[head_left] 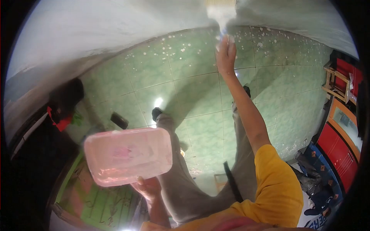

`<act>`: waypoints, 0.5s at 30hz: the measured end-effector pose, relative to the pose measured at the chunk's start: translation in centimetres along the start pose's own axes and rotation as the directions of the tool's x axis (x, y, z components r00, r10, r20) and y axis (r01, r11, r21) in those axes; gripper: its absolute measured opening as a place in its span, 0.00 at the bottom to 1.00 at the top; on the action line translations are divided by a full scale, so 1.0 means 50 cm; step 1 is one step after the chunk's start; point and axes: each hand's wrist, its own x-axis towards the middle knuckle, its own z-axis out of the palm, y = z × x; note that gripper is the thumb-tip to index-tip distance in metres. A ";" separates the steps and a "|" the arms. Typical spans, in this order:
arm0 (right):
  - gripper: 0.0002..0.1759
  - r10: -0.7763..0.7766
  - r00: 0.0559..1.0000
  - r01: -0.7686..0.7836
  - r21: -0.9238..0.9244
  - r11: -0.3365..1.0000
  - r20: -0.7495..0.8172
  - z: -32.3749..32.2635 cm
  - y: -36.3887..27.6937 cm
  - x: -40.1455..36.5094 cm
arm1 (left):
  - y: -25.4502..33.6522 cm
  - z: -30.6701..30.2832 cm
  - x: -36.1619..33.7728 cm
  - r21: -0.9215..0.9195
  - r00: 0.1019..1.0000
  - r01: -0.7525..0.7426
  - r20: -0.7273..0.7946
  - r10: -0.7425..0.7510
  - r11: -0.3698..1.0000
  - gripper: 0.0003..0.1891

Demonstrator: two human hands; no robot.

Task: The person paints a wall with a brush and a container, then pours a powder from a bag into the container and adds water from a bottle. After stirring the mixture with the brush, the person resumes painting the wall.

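Observation:
My right hand [226,57] is stretched far forward, its fingers wrapped round the handle of a paintbrush [222,14]. The wide bristles are up against the pale wall [127,23] at the top of the view. Closer to my body, my left hand [148,187] grips the near edge of a pink plastic tub [129,156], thumb on the rim and the other fingers hidden beneath. Whitish liquid with a pinkish patch shows inside the tub, which is held out over the floor to the left of my legs.
White drops speckle the green tiled floor [196,92] along the wall. A small dark object [119,120] lies left of my foot. At the right stand a wooden stool [336,85] and red-fronted furniture [339,154], with dark cloth [314,188] heaped nearby. A green slatted surface [100,204] is at lower left.

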 end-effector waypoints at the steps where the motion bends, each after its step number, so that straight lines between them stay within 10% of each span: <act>1: 0.20 -0.018 1.000 0.018 0.003 1.000 -0.017 0.009 0.020 0.011 | -0.008 -0.006 0.000 0.004 1.000 0.005 -0.005 -0.005 1.000 0.47; 6: 0.24 -0.144 0.987 0.124 -0.245 0.962 -0.067 0.071 0.247 0.076 | -0.040 -0.020 0.005 0.062 0.996 0.024 -0.087 -0.019 0.998 0.48; 15: 0.29 0.400 0.916 -0.375 -0.447 0.812 -0.041 0.070 0.649 0.131 | -0.106 0.002 0.048 -0.151 0.964 -0.024 -0.264 -0.017 0.988 0.47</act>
